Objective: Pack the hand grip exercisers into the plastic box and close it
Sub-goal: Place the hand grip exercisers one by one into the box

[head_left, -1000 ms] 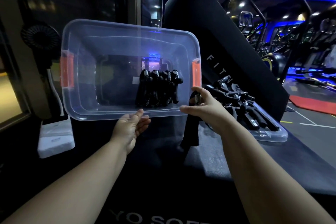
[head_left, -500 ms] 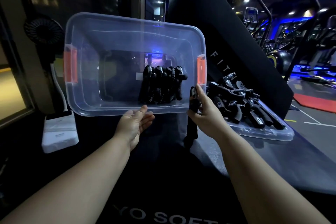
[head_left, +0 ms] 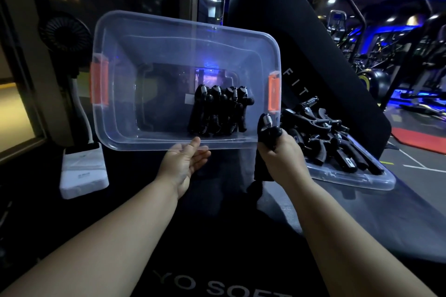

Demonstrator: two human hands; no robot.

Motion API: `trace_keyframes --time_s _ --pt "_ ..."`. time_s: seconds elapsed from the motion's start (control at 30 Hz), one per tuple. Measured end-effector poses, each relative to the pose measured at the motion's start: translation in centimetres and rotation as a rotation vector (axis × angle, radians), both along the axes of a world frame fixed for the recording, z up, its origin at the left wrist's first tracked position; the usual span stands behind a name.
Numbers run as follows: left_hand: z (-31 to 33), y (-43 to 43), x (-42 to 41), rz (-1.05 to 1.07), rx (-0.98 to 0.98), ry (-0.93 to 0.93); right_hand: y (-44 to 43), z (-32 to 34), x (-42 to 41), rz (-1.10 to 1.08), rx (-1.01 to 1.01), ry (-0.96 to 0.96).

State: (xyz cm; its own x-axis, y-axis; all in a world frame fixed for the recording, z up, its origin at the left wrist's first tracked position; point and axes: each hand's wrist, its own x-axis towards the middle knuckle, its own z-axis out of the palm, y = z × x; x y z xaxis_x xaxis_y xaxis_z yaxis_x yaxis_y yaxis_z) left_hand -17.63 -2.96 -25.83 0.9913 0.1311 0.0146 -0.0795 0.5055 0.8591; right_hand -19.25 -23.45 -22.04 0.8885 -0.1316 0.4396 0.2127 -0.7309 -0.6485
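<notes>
The clear plastic box (head_left: 125, 125) with orange latches is tilted so its opening faces me. Several black hand grip exercisers (head_left: 218, 112) stand in a row against its right inside. My left hand (head_left: 185, 164) holds the box's near rim from below, thumb up on the rim. My right hand (head_left: 282, 154) grips one black exerciser (head_left: 266, 132), spring end up, just outside the box's lower right corner. A pile of more exercisers (head_left: 325, 137) lies on the clear lid (head_left: 357, 179) to the right.
Everything stands on a black padded surface with white lettering (head_left: 217, 284). A white block (head_left: 83, 173) and a black fan (head_left: 65, 36) are at the left. A large black padded panel (head_left: 301, 38) rises behind the box. Gym machines fill the far right.
My right hand has lifted a black exerciser up from beside the pile toward the box's lower right corner. The box tipped slightly, held by my left hand.
</notes>
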Motion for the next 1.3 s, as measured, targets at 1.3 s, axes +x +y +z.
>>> trace_keyframes --time_s 1.3 --pt "-1.0 0.4 1.3 -0.018 -0.142 -0.008 14.6 5.3 14.6 0.204 0.000 0.069"
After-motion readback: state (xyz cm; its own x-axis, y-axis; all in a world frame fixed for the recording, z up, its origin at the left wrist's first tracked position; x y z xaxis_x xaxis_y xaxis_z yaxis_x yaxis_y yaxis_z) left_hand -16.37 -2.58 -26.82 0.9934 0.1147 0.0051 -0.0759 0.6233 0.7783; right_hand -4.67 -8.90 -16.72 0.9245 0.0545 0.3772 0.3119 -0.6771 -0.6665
